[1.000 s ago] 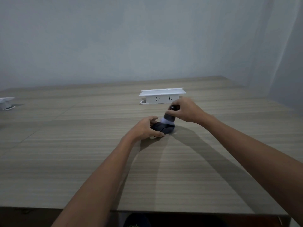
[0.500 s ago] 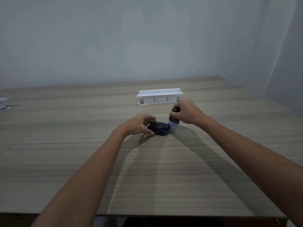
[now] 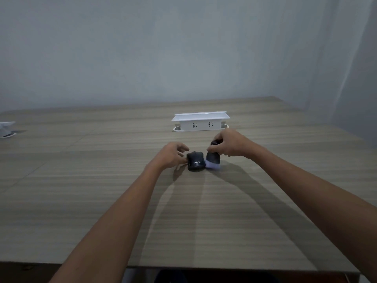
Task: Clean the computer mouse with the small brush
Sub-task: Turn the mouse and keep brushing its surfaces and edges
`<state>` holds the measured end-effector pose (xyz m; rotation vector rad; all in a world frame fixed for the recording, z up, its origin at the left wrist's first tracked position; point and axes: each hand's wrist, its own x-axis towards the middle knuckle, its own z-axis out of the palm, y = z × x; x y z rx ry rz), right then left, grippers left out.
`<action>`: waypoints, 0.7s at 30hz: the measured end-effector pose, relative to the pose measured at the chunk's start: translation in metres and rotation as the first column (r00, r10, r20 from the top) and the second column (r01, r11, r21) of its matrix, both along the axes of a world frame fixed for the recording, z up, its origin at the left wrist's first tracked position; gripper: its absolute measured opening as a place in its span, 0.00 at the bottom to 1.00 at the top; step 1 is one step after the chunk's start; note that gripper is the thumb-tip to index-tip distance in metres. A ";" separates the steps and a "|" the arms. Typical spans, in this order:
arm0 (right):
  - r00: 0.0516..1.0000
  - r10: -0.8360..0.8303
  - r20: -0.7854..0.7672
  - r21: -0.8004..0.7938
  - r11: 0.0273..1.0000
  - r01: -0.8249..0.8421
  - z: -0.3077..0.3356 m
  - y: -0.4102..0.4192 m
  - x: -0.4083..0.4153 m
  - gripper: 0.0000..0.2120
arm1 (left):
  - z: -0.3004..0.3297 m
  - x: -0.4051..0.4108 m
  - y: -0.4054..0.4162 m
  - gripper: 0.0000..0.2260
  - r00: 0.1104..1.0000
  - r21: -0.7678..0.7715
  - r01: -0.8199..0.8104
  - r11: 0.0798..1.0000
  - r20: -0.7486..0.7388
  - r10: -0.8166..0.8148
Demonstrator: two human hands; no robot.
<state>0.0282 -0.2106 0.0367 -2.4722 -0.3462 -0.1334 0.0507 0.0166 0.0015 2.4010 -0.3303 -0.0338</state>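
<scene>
**Steadying the mouse, brushing its right flank**

Far left, a white fitting (image 3: 6, 129) sits on the counter (image 3: 81, 190), cut off by the frame edge, so its kind is unclear. Moving right, the left hand (image 3: 171, 155) rests against the left side of the computer mouse (image 3: 196, 161), fingers loosely curled and slightly spread, probably to keep it from sliding under the strokes; whether they actually press it is hard to tell. The mouse lies flat mid-counter, pale lettering facing the wearer. Just beside it, the small brush (image 3: 213, 159) stands nearly upright, pale bristles touching the mouse's right edge. The right hand (image 3: 230, 145) is closed around the handle, hiding most of it. Behind stands a white socket box (image 3: 201, 121).
</scene>
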 end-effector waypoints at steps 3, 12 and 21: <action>0.997 0.063 -0.048 0.071 0.996 -0.059 0.002 0.001 -0.005 0.12 | 0.005 -0.004 0.000 0.15 0.999 -0.098 -0.040 0.994 -0.015 0.039; 0.987 -0.009 0.159 0.160 0.987 -0.016 -0.012 -0.002 -0.012 0.10 | 0.005 -0.012 -0.008 0.21 0.990 -0.154 -0.021 0.988 -0.144 -0.001; 0.971 -0.001 0.239 0.118 0.993 -0.027 -0.013 -0.008 -0.012 0.09 | 0.006 -0.014 -0.007 0.19 0.979 -0.215 0.035 0.976 -0.186 -0.077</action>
